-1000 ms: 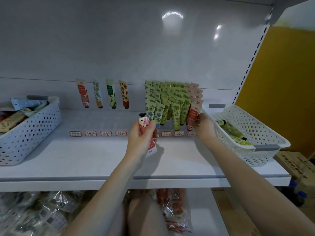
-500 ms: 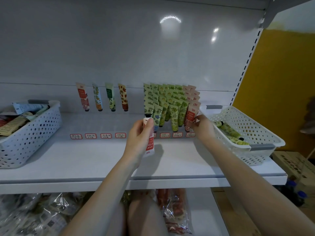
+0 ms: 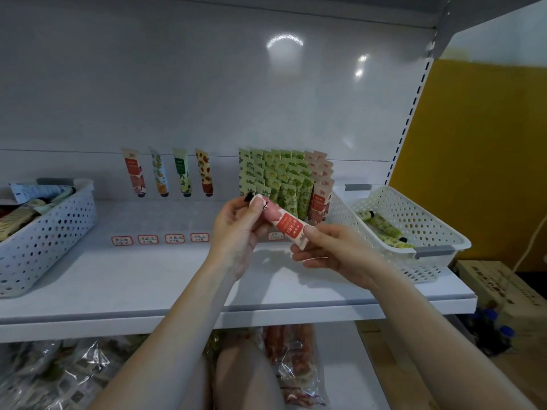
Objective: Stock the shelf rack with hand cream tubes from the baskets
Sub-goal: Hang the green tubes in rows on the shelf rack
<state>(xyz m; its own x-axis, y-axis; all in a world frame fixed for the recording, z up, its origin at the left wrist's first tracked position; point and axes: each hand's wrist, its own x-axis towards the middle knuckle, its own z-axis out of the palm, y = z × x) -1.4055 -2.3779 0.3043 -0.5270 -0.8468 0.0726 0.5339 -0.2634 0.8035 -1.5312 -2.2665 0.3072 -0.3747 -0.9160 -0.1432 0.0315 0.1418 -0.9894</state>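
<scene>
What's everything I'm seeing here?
shelf: one, white, centre
held tube: one, pink and red, between both hands
display tubes: four, mixed colours, shelf rear
stocked tubes: many, mostly green, right of display tubes
left basket: one, white, shelf left, holding assorted tubes
right basket: one, white, shelf right, holding green tubes
labels: several, red border, on shelf
wrapped packets: several, clear, below shelf
left hand: one, grips tube's cap end
right hand: one, pinches its flat end

Shelf front: open board of the shelf [image 3: 142, 279] between the baskets.
Left side: left basket [image 3: 44, 241] blocks.
Right side: right basket [image 3: 420, 223] just beside the packed tube rows [image 3: 284, 176].
Back left: four single tubes [image 3: 161, 173], gaps between.
Before the rows: left hand [image 3: 236, 232] and right hand [image 3: 334, 253] pinch a held tube [image 3: 285, 224].
</scene>
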